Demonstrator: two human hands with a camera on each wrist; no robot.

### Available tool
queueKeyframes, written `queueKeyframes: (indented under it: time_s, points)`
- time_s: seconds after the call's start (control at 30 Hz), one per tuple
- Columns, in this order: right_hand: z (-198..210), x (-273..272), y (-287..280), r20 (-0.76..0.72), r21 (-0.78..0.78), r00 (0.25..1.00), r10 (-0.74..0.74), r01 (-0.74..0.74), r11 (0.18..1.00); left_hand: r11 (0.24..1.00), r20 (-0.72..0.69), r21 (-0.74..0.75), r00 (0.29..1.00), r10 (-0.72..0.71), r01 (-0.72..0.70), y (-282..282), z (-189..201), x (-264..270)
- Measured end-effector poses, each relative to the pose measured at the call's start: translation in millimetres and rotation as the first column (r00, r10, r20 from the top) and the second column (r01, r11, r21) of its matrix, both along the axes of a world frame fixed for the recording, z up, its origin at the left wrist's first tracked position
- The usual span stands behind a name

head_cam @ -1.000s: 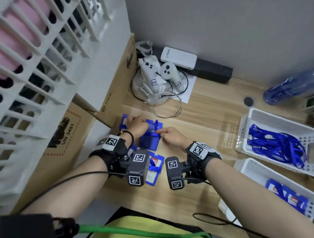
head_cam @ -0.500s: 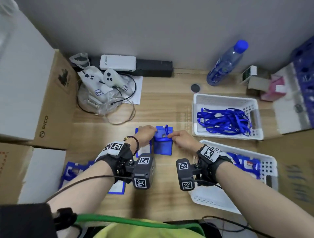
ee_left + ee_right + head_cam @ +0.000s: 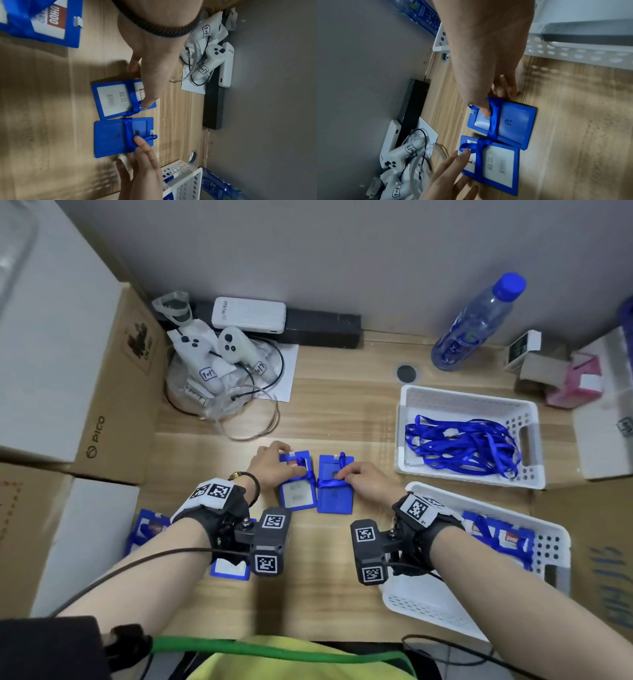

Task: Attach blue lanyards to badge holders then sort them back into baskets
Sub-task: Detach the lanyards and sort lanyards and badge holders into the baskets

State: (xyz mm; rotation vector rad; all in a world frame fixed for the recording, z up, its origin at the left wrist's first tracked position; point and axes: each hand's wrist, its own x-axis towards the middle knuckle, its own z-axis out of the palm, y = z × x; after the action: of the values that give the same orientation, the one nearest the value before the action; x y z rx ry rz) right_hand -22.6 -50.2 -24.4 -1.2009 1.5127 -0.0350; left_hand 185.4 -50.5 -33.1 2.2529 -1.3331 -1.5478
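2 badge holders (image 3: 334, 486) now lying side by side on tabletop (image 3: 342, 419), previously stacked. Left hand (image 3: 274, 465) fingers pressing left one flat; right hand (image 3: 363, 479) fingers pinching lanyard (image 3: 494, 121) wrapped round right one. Judgement: separating, basket sorting coming next.
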Motion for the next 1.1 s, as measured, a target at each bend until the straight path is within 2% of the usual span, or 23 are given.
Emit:
queueKeyframes:
  time_s: [0.07,0.2,0.43,0.57,0.73,0.9,1.1]
  points:
    - [-3,3,1,-0.004,0.002,1.000,0.020,-0.020,1.000,1.000,-0.042,-0.023,0.999,-0.015,0.014,5,-3,-5]
    - [-6,5,4,-0.011,-0.001,0.999,0.034,-0.034,0.999,0.997,0.039,-0.055,0.997,-0.061,0.063,10,-7,-9]
    - [-1,-2,10,0.029,-0.053,0.997,-0.068,0.069,0.996,0.989,0.014,-0.083,0.993,-0.118,0.119,14,-7,-3]
    - [14,-9,6,0.086,-0.137,0.981,-0.176,0.186,0.973,0.985,-0.075,-0.163,0.995,-0.064,0.051,2,6,-8]
    - [40,-41,7,0.190,-0.256,0.938,-0.291,0.333,0.907,0.964,-0.230,-0.264,0.971,-0.060,-0.003,-13,32,-46]
    - [50,-97,30,0.183,-0.365,0.861,-0.474,0.507,0.781,0.926,-0.278,-0.350,0.929,-0.245,0.140,-10,57,-110]
    - [48,-171,87,0.133,-0.394,0.707,-0.694,0.681,0.618,0.848,-0.294,-0.385,0.822,-0.487,0.365,9,70,-186]
